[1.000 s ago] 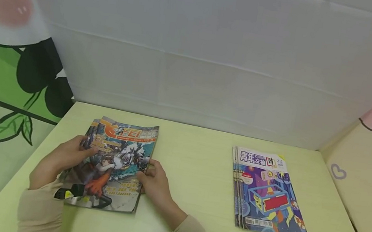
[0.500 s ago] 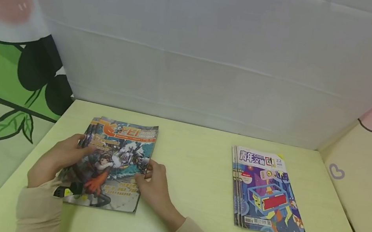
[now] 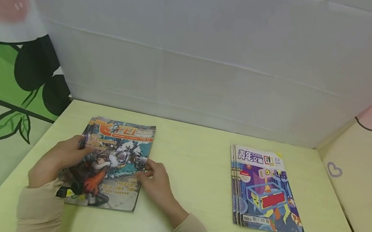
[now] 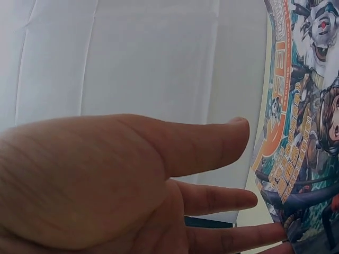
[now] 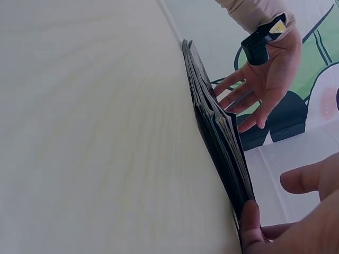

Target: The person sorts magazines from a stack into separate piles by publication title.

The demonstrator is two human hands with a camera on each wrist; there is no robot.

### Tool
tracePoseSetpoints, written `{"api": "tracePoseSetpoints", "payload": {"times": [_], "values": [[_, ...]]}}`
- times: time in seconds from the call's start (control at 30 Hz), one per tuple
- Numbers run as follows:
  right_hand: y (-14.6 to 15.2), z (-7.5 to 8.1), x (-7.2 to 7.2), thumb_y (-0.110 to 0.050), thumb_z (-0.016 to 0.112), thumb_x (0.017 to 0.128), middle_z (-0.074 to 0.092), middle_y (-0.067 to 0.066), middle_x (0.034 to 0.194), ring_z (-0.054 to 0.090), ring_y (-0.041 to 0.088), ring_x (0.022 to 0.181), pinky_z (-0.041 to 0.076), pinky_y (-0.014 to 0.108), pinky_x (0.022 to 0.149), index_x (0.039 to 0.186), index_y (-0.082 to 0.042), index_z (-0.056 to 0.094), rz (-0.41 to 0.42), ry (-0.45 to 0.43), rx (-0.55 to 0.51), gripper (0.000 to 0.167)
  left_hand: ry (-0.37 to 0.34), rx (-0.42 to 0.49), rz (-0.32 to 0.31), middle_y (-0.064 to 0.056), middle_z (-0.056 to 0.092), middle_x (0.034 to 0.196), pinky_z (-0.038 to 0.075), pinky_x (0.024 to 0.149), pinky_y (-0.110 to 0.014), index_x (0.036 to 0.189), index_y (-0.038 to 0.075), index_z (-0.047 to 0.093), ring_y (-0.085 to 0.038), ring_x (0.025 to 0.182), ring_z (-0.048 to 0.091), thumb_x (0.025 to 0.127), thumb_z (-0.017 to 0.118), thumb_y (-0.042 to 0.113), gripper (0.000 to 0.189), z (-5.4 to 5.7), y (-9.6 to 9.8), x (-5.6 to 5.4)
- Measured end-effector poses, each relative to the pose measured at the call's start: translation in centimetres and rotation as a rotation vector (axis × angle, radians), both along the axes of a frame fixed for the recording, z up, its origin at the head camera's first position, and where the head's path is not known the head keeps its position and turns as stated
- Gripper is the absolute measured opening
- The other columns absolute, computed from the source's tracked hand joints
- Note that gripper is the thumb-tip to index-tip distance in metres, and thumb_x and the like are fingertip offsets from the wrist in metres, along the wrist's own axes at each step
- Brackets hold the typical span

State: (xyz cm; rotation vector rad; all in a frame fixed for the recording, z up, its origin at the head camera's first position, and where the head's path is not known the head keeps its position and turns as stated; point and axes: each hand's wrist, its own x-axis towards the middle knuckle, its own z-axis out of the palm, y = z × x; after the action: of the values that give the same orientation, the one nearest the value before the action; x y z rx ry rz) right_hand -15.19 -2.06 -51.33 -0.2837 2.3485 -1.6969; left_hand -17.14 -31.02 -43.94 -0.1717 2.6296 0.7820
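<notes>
A stack of magazines (image 3: pixel 117 173) lies on the left part of the table, its top cover showing a figure in red and black and an orange title. My left hand (image 3: pixel 62 158) is at the stack's left edge; in the left wrist view its fingers (image 4: pixel 233 238) are extended, with fingertips right at the magazines. At the right edge is my right hand (image 3: pixel 156 185). The right wrist view shows one finger (image 5: pixel 250 217) against the page edges, while the thumb (image 5: pixel 302 179) stands apart from the cover. Lower magazines peek out slightly at the upper left.
A second magazine stack (image 3: pixel 267 195), with a purple and blue cover, lies on the right of the pale yellow table (image 3: pixel 193 164), slightly fanned at its left side. A white cloth wall (image 3: pixel 192 73) rises behind the table, with painted panels on both sides.
The top magazine has slid slightly left, so less of the lower ones shows at the left edge. Both hands keep their places at the stack's sides. The head view has shifted a little.
</notes>
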Motion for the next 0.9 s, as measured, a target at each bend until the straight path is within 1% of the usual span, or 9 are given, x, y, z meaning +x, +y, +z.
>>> {"api": "tracePoseSetpoints", "payload": {"times": [0.17,0.27,0.37,0.47,0.53,0.67,0.73,0.83,0.9], "values": [[0.2,-0.2,-0.2,-0.012,0.074,0.100,0.061,0.009,0.114,0.056,0.010,0.096,0.049,0.025,0.078,0.150,0.010,0.062,0.008,-0.001,0.000,0.056,0.002,-0.001,-0.018,-0.052,0.042,0.150,0.047,0.110,-0.075,0.154,-0.027,0.025,-0.069,0.137,0.049,0.117,0.048,0.035,0.076,-0.2,0.2,-0.1],[0.3,-0.2,-0.3,-0.013,0.073,0.100,0.061,0.012,0.117,0.058,0.014,0.099,0.051,0.028,0.080,0.151,0.011,0.060,0.013,-0.003,0.001,0.057,-0.001,0.003,-0.012,-0.051,0.045,0.147,0.048,0.108,-0.074,0.152,-0.027,0.027,-0.068,0.135,0.051,0.117,0.048,0.035,0.075,-0.3,0.3,-0.2],[0.6,0.1,-0.5,-0.016,0.073,0.102,0.063,0.015,0.125,0.062,0.021,0.107,0.055,0.034,0.089,0.153,0.012,0.057,0.001,-0.022,0.029,0.061,-0.002,0.005,-0.004,-0.051,0.045,0.147,0.049,0.108,-0.073,0.152,-0.027,0.027,-0.068,0.134,0.051,0.117,0.048,0.036,0.075,-0.4,0.4,-0.2],[1.2,0.8,-0.7,-0.018,0.073,0.105,0.064,0.020,0.134,0.063,0.029,0.117,0.057,0.043,0.098,0.155,0.013,0.054,-0.018,-0.040,0.049,0.062,0.003,0.003,0.005,-0.051,0.046,0.147,0.049,0.108,-0.073,0.153,-0.027,0.027,-0.068,0.135,0.051,0.116,0.049,0.036,0.076,-0.4,0.8,-0.2],[1.7,1.2,-0.9,-0.019,0.072,0.107,0.064,0.021,0.139,0.064,0.032,0.122,0.057,0.048,0.102,0.156,0.011,0.054,-0.037,-0.060,0.050,0.060,0.012,-0.004,0.001,-0.051,0.046,0.147,0.049,0.108,-0.073,0.152,-0.028,0.028,-0.067,0.134,0.051,0.116,0.050,0.036,0.077,-0.3,1.2,-0.3],[3.1,1.8,-1.3,-0.024,0.064,0.113,0.064,0.024,0.143,0.063,0.039,0.131,0.054,0.056,0.110,0.157,0.007,0.055,-0.066,-0.073,0.025,0.054,0.073,-0.027,-0.047,-0.053,0.044,0.149,0.046,0.112,-0.074,0.151,-0.030,0.031,-0.069,0.138,0.048,0.116,0.052,0.034,0.075,-0.1,2.3,-0.5],[3.9,2.1,-1.5,-0.028,0.058,0.116,0.062,0.024,0.146,0.061,0.041,0.136,0.052,0.059,0.114,0.157,0.005,0.056,-0.076,-0.064,0.017,0.053,0.104,-0.014,-0.062,-0.053,0.041,0.153,0.044,0.114,-0.075,0.153,-0.029,0.032,-0.069,0.142,0.043,0.116,0.052,0.033,0.075,0.1,3.0,-0.6],[5.5,2.5,-1.6,-0.034,0.048,0.119,0.059,0.026,0.152,0.057,0.044,0.142,0.047,0.062,0.119,0.159,0.004,0.053,-0.064,-0.017,0.012,0.056,0.153,0.011,-0.066,-0.050,0.043,0.155,0.040,0.117,-0.077,0.157,-0.026,0.031,-0.068,0.146,0.040,0.117,0.053,0.030,0.072,0.1,4.0,-0.7],[6.9,2.6,-1.6,-0.040,0.043,0.120,0.056,0.026,0.158,0.054,0.047,0.146,0.045,0.064,0.121,0.162,0.003,0.051,-0.065,0.049,0.034,0.060,0.186,0.020,-0.066,-0.049,0.043,0.156,0.040,0.116,-0.078,0.159,-0.024,0.032,-0.068,0.146,0.040,0.117,0.053,0.028,0.070,-0.1,4.7,-0.7]]}}
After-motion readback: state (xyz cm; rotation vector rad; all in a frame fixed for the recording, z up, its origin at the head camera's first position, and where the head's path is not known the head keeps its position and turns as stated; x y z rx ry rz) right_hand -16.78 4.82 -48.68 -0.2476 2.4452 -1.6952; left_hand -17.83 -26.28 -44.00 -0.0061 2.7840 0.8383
